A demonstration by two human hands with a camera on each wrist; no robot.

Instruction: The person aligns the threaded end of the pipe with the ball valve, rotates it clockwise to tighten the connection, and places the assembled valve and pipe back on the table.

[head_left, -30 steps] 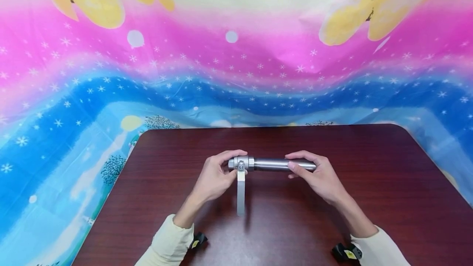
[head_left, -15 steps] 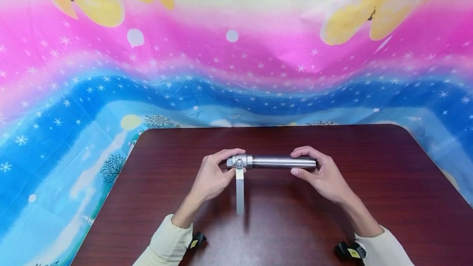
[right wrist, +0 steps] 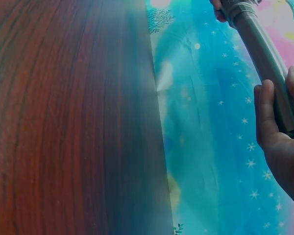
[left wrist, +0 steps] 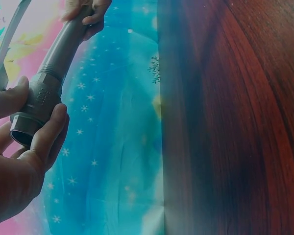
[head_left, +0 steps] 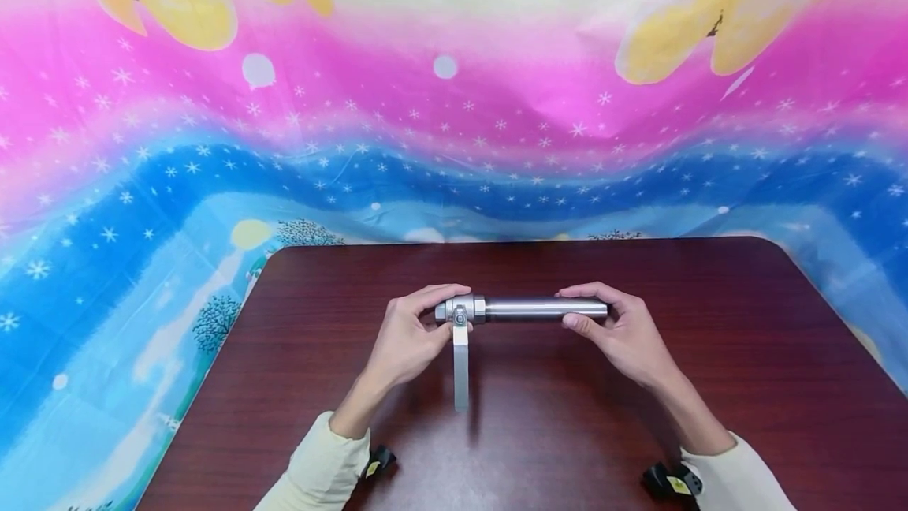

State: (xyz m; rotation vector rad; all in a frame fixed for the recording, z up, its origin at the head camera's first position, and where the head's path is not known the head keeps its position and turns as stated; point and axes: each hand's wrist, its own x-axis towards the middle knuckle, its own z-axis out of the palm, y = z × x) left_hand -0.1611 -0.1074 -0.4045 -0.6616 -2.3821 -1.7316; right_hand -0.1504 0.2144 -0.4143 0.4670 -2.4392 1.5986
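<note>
A metal ball valve [head_left: 464,307] and a smooth steel pipe [head_left: 525,309] are joined end to end, held level above the table. My left hand [head_left: 407,341] grips the valve body between thumb and fingers. The valve's flat lever handle [head_left: 461,373] points down towards me. Around the pipe's right end, my right hand [head_left: 634,341] has its thumb below and fingers above. The left wrist view shows the valve's open end [left wrist: 25,131] and a few pipe threads [left wrist: 51,71] at the joint. Parts of my fingers are hidden behind the metal.
The dark red-brown wooden table [head_left: 539,448] lies below both hands. Behind and beside it hangs a colourful cloth [head_left: 454,140] with snowflakes. Black devices [head_left: 379,460] sit at both cuffs.
My right hand has loosened and shifted slightly right along the pipe, its thumb moving from the pipe's front to its lower edge. The valve and pipe have moved slightly away; the left hand keeps its grip.
</note>
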